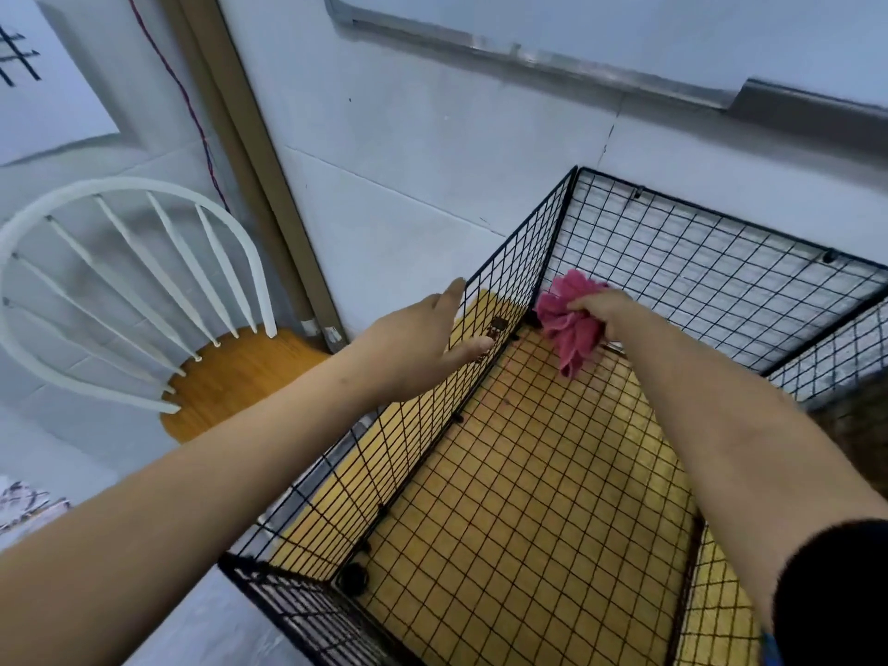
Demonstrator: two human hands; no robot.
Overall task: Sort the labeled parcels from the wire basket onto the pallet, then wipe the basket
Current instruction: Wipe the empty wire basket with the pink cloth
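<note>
The single head-worn wide-angle view looks forward and steeply down from close above into the wire basket [696, 262], tilted, with the white wall [408, 161] just beyond.

Black wire basket [721, 262], lower right of frame: upright, open-topped, square-mesh walls and floor. Pink cloth [572, 329], centre right: bunched, gripped in right hand [603, 307], inside basket at far corner, against mesh wall, loose end hanging toward floor.
</note>
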